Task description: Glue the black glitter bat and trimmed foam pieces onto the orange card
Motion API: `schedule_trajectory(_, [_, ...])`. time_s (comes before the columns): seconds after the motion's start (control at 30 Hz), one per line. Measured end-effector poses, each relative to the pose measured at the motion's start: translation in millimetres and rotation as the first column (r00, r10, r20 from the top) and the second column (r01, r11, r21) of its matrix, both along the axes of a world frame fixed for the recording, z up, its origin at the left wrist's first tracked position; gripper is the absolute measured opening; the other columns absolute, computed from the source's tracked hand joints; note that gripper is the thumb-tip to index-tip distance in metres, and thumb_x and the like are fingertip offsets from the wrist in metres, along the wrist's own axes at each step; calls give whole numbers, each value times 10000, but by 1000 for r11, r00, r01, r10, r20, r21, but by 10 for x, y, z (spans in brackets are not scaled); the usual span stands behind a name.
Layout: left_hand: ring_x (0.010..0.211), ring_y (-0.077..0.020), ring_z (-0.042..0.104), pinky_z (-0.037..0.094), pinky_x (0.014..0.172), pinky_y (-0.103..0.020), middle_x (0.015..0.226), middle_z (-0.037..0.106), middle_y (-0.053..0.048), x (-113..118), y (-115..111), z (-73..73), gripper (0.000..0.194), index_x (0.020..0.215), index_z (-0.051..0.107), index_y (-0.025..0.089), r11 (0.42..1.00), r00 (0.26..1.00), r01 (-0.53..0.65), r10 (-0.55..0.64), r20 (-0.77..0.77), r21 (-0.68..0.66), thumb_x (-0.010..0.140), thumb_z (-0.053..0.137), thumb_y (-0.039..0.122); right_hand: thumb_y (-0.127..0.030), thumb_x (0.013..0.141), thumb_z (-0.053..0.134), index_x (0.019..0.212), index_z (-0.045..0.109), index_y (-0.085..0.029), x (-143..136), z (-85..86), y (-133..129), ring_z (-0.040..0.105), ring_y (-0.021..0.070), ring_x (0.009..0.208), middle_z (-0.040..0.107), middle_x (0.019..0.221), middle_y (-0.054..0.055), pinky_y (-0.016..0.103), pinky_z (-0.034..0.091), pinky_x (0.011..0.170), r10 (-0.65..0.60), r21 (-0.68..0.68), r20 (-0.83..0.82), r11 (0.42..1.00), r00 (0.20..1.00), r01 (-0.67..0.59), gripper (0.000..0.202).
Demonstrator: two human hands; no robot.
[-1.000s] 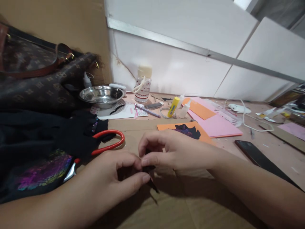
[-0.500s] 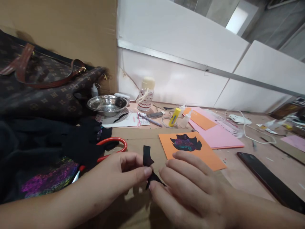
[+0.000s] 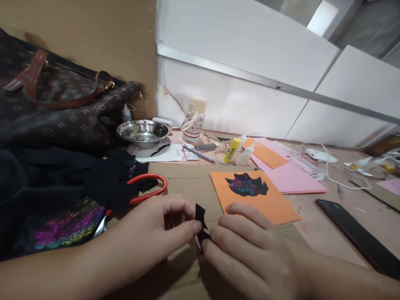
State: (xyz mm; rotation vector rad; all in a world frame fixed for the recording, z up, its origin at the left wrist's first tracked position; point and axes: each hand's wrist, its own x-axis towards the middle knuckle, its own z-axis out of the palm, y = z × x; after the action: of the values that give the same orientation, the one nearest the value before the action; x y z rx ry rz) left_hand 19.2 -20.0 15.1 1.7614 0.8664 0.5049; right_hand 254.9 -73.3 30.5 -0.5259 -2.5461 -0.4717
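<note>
Pinching a small black scrap [image 3: 200, 213] between thumb and forefinger of the left hand [image 3: 170, 225] while nipping its lower end between thumb and finger of the right hand [image 3: 250, 246], near side and to the left of the orange card [image 3: 254, 213]. Can see a jagged black cut-out [image 3: 246, 184] with purple and teal glitter lying on that card. Have red-handled scissors [image 3: 150, 196] left of the card, partly covered by black cloth [image 3: 50, 179]. Can make out an LV-like monogram repeated over the brown bag [image 3: 78, 118], farther left and beyond the card. Cannot read the blurred marking on the yellow glue stick [image 3: 232, 151], beyond the card, nor the tiny print on the white sheet [image 3: 170, 154], beyond it to the left.
</note>
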Motion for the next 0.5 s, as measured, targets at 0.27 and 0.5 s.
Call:
schedule_trajectory(0.27, [817,-189,633,461,760,-321,831,734,5,-50,102,-39,268,763,695,244,843,994,23,37,-100,538,1005,592,295,-102,1171,419,1048,843,-120,75,-188,6,729,206,835,847,895,44,402,601,945,34,-54,33,998,999,-32,442])
schedule_trajectory(0.5, [917,-200,677,479,910,-367,920,776,10,-55,113,-77,257,857,740,262,879,991,97,-40,-132,466,1035,557,295,-118,1190,429,1094,846,-199,109,-198,24,758,177,892,880,918,-27,358,593,1026,8,-93,69,996,998,-2,436])
